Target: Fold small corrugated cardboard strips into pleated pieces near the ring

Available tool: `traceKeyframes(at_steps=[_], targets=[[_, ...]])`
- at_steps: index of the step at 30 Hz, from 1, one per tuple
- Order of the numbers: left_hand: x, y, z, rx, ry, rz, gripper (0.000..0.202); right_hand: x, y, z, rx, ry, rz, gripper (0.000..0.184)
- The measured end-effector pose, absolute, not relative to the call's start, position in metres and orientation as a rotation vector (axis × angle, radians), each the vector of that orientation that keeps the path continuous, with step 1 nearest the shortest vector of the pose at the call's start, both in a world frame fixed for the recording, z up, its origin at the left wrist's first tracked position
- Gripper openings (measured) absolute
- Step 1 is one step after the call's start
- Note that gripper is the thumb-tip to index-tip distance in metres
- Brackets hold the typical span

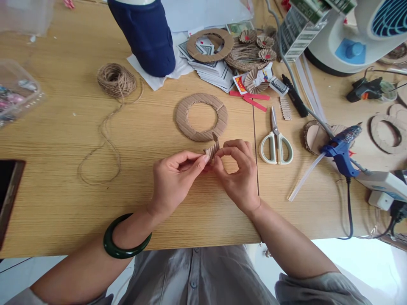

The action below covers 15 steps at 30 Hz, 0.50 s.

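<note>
Between my fingertips is a small strip of corrugated cardboard [212, 149], folded and standing partly upright. My left hand [179, 176] pinches its lower left end between thumb and forefinger. From the other side my right hand [237, 171] pinches at its right edge, thumb and forefinger brought together. A flat cardboard ring [187, 127] lies just beyond my fingertips. To the right of my right hand rest scissors [276, 142] with pale handles, their blades together and pointing away from me.
A ball of twine [116, 79] trails a loose strand at left. Beyond stand a dark blue container [146, 38] and stacked cards [216, 76]. At right are a black marker [295, 97], a blue glue gun [341, 148] with a cord, a power strip [386, 183] and a white fan [340, 25].
</note>
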<state>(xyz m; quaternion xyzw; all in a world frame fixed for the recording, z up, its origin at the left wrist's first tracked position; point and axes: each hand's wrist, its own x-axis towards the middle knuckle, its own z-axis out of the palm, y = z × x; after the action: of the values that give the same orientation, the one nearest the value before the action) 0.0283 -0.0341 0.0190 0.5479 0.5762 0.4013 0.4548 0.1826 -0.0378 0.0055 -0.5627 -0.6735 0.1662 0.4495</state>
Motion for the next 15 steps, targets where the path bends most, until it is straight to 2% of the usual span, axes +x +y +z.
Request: traceKeyframes(at_steps=[7,15], targets=[[0.0272,-0.0310,0.0156,1.255,1.406,1.024,0.013,0.1843,-0.0386,0.0056,-1.369,-1.659,0.454,0.008],[0.0276,-0.0341,0.0204,1.442,1.454,1.047,0.009,0.1811,-0.0407,0.0060,-1.329,-1.692,0.448,0.007]])
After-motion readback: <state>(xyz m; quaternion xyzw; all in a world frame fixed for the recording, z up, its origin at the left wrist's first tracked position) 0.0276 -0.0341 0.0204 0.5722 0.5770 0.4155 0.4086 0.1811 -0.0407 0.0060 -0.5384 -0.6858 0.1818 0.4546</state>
